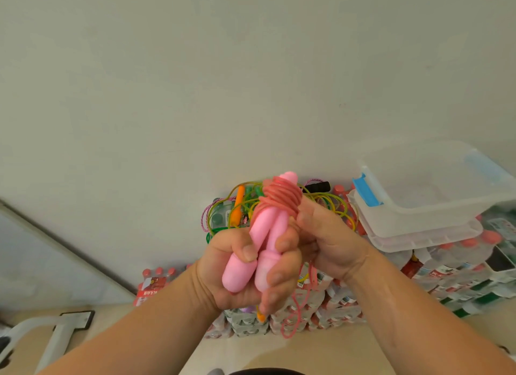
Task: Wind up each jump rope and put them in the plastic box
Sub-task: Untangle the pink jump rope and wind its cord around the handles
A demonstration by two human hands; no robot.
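Observation:
A pink jump rope [268,229] is held up in front of me. My left hand [245,277] grips its two pink handles together, upright. Several turns of pink cord [282,196] are wound around the handles' upper ends. My right hand [326,240] pinches the cord just right of the handles; a loose length of cord [301,305] dangles below it. The clear plastic box [435,198] with blue latches stands open at the right on stacked bottle packs. Behind my hands lies a tangle of other jump ropes [240,207], with green and yellow cords and orange and black handles.
Shrink-wrapped packs of red-capped bottles [349,305] are stacked against a pale wall and carry the box and the rope pile. The box's lid [424,237] lies under it. A white metal frame [55,335] stands on the floor at the lower left.

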